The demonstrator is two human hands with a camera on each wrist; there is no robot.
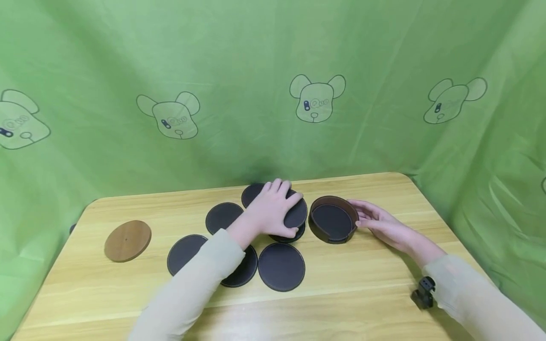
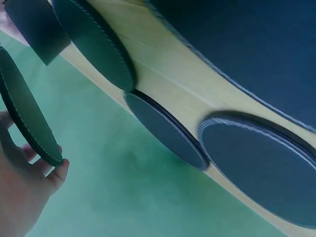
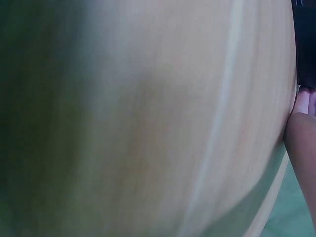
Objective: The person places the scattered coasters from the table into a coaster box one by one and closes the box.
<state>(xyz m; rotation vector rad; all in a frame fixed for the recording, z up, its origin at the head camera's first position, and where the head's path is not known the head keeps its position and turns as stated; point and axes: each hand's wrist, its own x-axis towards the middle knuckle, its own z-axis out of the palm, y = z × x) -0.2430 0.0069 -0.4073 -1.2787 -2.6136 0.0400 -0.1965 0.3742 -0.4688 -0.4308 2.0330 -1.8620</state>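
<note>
One black, round coaster with a stitched edge (image 1: pixel 297 214) is gripped at its edge by the thumb and fingers of the left hand (image 1: pixel 268 209) and is held tilted above the light wood-grain tabletop (image 1: pixel 341 298). Six similar black coasters (image 1: pixel 281 266) are spread on the tabletop, one being largely covered by the raised coaster in the head view. To their right, a low, round, brown-walled holder (image 1: pixel 337 201) is placed; its floor is seen as a dark disc. The outer wall of this holder is touched at the right by the relaxed fingers of the right hand (image 1: pixel 379 225), whose grip is not closed. A flat, round, brown wooden disc (image 1: pixel 128 240) is positioned toward the left edge.
</note>
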